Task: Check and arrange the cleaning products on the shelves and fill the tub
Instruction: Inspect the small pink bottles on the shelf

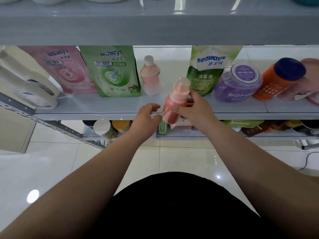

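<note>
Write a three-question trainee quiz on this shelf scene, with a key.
1. Which hand grips the pink spray bottle?
2. True or false: the orange bottle stands upright.
3. What sits between the two green pouches: A) purple jar B) pink capped bottle C) white jug?

Key:
1. The right hand; the left hand is open beside it.
2. False; it leans, tilted left.
3. B, the pink capped bottle, between the green pouch and the disinfectant pouch.
</note>
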Tool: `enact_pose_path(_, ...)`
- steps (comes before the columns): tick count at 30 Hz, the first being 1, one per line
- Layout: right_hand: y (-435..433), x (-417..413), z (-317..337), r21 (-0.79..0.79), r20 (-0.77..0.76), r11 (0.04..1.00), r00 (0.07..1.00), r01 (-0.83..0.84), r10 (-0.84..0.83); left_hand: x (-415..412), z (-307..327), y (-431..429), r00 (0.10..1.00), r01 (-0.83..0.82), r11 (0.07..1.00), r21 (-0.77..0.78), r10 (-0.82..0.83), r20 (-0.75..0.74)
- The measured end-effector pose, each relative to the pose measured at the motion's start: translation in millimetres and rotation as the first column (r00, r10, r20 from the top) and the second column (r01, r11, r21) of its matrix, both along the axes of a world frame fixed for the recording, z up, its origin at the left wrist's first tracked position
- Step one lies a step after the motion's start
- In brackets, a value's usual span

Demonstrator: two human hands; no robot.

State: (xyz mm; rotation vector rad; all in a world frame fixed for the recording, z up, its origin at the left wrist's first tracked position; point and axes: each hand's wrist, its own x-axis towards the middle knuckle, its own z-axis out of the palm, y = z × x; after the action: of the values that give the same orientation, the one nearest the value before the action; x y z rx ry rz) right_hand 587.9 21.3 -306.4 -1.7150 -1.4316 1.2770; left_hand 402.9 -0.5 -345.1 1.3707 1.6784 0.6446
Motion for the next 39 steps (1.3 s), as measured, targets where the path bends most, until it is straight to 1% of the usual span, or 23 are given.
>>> enact_pose_path(2,9,-3,-4,0.047,0.024,0.999,1.0,0.011,-0.012,-10,-12,10,0.957,0.144,0.989,0.035,-0.13,-0.26)
enact_pose_path(4,17,-7,-9,0.07,0.027,0.997,0.999,0.02,-0.022,-16,-24,17,0.865,0.274,0.962,0.014,-0.24,-0.441)
enact_pose_path(6,25,-10,-15,0.097,0.063,0.995,0.998,0.021,-0.027,-21,-37,22,0.756,0.364,0.93,-0.046,-0.324,-0.568)
enact_pose_path(8,32,-14,-20,0.126,0.084,0.992,0.996,0.019,-0.03,-25,-45,26,0.674,0.409,0.907,-0.099,-0.373,-0.637)
enact_pose_path(11,43,-19,-27,0.145,0.106,0.989,0.994,0.024,-0.04,-28,-53,29,0.619,0.439,0.89,-0.125,-0.4,-0.676)
enact_pose_path(15,61,-25,-34,0.152,0.154,0.988,0.986,0.033,-0.056,-28,-60,28,0.57,0.468,0.877,-0.112,-0.396,-0.72)
enact_pose_path(19,72,-37,-42,0.183,0.153,0.967,0.966,0.179,-0.208,-27,-65,28,0.543,0.473,0.878,-0.078,-0.36,-0.759)
enact_pose_path(21,68,-40,-51,0.244,0.188,0.951,0.952,0.192,-0.24,-27,-66,28,0.542,0.477,0.877,-0.064,-0.35,-0.764)
enact_pose_path(23,60,-41,-62,0.306,0.243,0.945,0.95,0.114,-0.194,-28,-66,30,0.54,0.482,0.874,-0.06,-0.35,-0.765)
enact_pose_path(26,55,-38,-74,0.296,0.281,0.955,0.952,0.031,-0.118,-30,-65,33,0.533,0.486,0.871,-0.072,-0.36,-0.766)
enact_pose_path(29,57,-38,-75,0.23,0.314,0.973,0.948,-0.024,-0.051,-32,-64,33,0.531,0.491,0.867,-0.087,-0.377,-0.759)
enact_pose_path(33,50,-38,-63,0.101,0.38,0.989,0.923,-0.106,0.06,-36,-47,32,0.506,0.509,0.845,-0.165,-0.449,-0.736)
enact_pose_path(36,42,-33,-50,0.044,0.494,0.975,0.853,-0.219,0.169,-38,-25,35,0.49,0.534,0.829,-0.164,-0.462,-0.74)
enact_pose_path(39,30,-25,-38,0.047,0.617,0.948,0.755,-0.316,0.221,-34,-6,40,0.491,0.571,0.81,-0.134,-0.468,-0.735)
